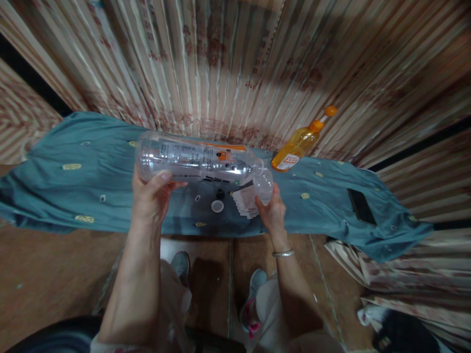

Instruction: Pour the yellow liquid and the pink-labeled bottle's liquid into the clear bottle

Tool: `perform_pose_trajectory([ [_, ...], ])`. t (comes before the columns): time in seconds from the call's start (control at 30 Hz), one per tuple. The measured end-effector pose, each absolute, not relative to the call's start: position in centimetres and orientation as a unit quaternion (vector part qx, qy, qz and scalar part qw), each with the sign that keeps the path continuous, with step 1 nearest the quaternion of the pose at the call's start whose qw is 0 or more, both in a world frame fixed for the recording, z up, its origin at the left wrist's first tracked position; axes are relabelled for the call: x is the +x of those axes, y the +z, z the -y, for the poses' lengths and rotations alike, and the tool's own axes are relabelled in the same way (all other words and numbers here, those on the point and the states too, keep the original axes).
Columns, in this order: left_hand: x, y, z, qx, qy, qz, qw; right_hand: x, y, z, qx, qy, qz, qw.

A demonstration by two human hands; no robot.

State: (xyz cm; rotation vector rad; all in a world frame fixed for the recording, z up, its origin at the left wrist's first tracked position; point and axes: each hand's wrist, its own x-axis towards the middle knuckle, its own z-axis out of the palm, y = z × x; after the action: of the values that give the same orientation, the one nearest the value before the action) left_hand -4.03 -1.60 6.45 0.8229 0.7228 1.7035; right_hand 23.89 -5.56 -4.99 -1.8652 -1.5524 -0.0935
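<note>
My left hand [154, 193] is closed around the base end of a large clear plastic bottle [198, 159] with an orange-and-black printed label. The bottle lies nearly level in the air, its neck pointing right. In my right hand [272, 208] is a small clear container [263, 182], closed in the fingers and held at the big bottle's mouth. Whether the two touch, and whether liquid runs between them, I cannot tell. Below them on the cloth are a pale packet with a zigzag edge [245, 202], a round whitish cap [217, 206] and a small dark cap [220, 194].
A pump bottle of orange liquid [296, 148] stands behind my right hand. A black phone [361, 206] lies at the right on the blue-green cloth [91, 196]. Pleated curtains [221, 73] hang behind the table. Dark fabric [408, 331] lies on the floor at lower right.
</note>
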Motion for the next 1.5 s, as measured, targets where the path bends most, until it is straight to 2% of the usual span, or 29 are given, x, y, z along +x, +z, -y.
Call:
perform_pose_trajectory([
  [1.5,-4.23,6.29,1.41,0.342,0.716,-0.306,0.526,23.88,-5.05,5.39,-0.715,-0.036,0.599,0.359],
])
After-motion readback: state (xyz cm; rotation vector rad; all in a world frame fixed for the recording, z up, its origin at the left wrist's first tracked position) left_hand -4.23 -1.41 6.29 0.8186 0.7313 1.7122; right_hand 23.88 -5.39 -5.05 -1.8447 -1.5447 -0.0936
